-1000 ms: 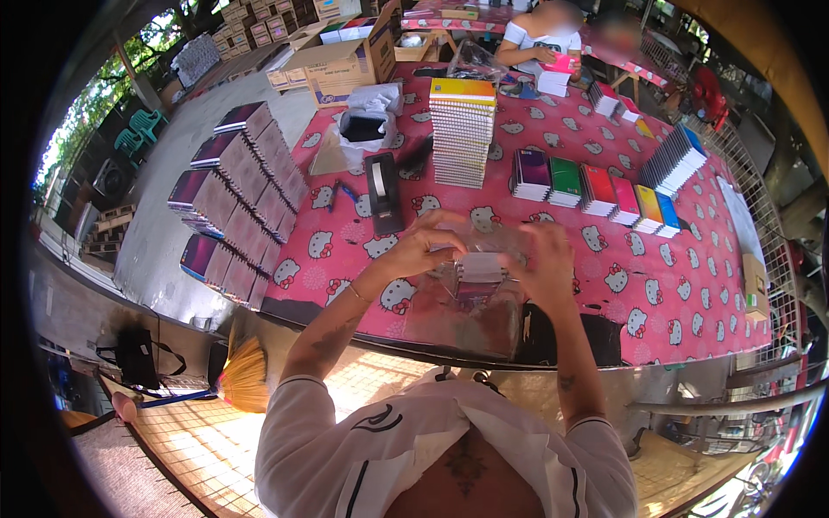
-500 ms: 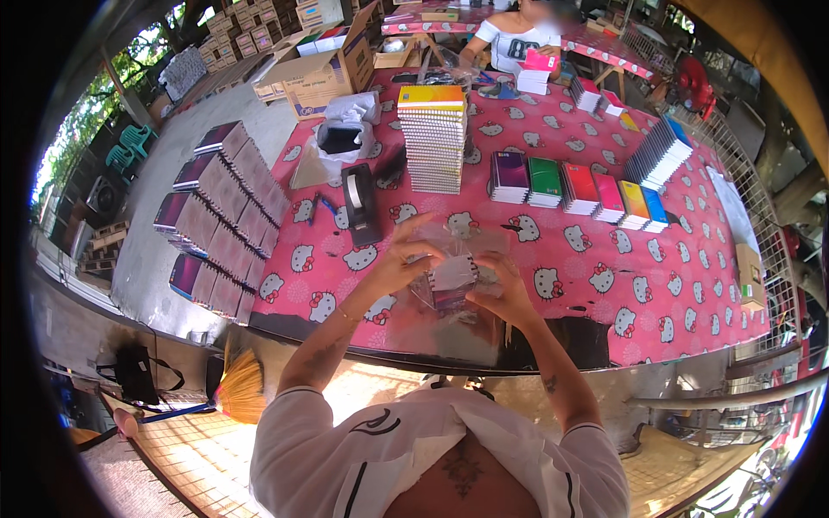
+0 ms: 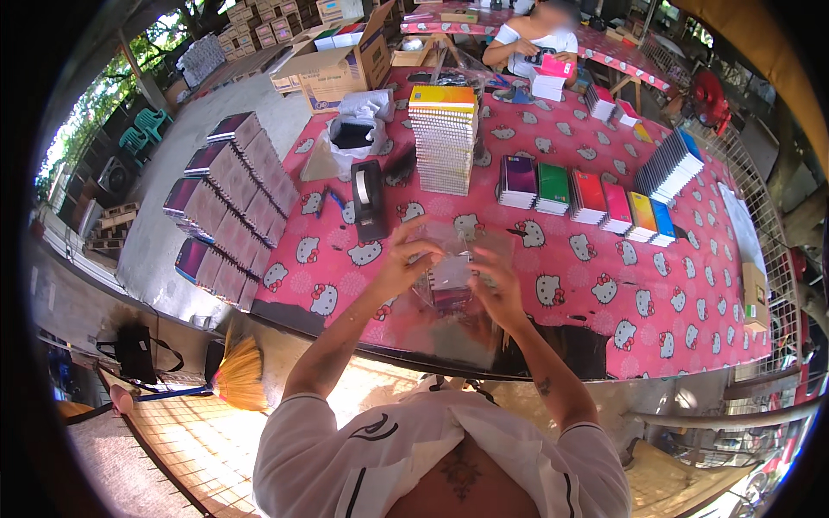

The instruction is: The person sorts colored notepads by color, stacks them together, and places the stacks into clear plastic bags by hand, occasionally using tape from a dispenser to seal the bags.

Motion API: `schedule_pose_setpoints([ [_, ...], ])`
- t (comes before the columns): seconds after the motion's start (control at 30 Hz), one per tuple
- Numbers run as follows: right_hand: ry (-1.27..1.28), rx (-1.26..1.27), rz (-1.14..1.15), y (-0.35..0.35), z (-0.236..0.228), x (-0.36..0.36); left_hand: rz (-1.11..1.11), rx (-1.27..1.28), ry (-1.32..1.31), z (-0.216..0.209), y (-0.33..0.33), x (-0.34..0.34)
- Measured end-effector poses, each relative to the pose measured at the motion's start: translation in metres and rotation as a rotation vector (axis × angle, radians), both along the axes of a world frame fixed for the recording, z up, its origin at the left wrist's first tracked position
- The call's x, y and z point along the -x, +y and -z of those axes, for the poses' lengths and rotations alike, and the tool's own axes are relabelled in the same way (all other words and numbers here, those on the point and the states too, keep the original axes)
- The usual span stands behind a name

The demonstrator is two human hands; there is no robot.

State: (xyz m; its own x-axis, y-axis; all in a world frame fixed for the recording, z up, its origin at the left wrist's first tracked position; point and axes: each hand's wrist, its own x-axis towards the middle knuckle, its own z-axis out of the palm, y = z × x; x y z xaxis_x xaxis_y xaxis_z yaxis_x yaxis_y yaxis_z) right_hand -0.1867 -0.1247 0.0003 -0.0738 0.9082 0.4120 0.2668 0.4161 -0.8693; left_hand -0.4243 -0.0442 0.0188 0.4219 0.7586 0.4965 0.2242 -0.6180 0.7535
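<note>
Spiral notebook (image 3: 450, 280) under clear film (image 3: 446, 234) is being steadied on the tabletop (image 3: 561, 259), apparently against slipping; film is seemingly being pinched narrowly by the left hand (image 3: 404, 262), while the right hand's (image 3: 499, 292) grip cannot be told.

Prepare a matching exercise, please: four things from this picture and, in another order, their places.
1. spiral notebook with clear plastic
2. green notebook stack
3. small brown cardboard box
4. yellow-bristled broom

A. between purple stack and red stack
B. off the pink table, lower left
C. between left hand and right hand
D. near the table's right edge

1C; 2A; 3D; 4B
</note>
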Motion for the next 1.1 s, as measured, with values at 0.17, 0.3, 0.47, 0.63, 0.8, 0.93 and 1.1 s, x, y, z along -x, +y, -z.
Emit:
schedule_pose_setpoints([
  [0.17, -0.136, -0.076, 0.029, 0.001, -0.007, -0.010, -0.026, 0.001, 0.072, -0.017, -0.011, 0.014],
  [0.3, -0.533, -0.292, -0.116, 0.013, -0.006, -0.016, 0.006, 0.051, 0.083, -0.024, -0.015, 0.007],
  [0.47, -0.594, -0.341, -0.244, 0.031, -0.055, -0.003, -0.008, -0.001, 0.034, -0.020, -0.018, 0.013],
  [0.63, -0.952, -0.385, -0.321, 0.054, -0.065, -0.012, -0.019, -0.020, 0.040, -0.022, -0.016, 0.015],
  [0.8, -0.359, -0.210, -0.207, 0.047, -0.100, -0.058, -0.029, -0.015, 0.069, -0.022, -0.021, 0.022],
  [0.93, 0.152, 0.061, -0.055, 0.031, -0.038, -0.067, -0.021, -0.039, 0.058, -0.022, -0.022, 0.018],
  [1.1, -0.488, -0.202, -0.251, 0.018, -0.016, -0.024, -0.018, -0.048, 0.175, -0.027, -0.018, -0.004],
])
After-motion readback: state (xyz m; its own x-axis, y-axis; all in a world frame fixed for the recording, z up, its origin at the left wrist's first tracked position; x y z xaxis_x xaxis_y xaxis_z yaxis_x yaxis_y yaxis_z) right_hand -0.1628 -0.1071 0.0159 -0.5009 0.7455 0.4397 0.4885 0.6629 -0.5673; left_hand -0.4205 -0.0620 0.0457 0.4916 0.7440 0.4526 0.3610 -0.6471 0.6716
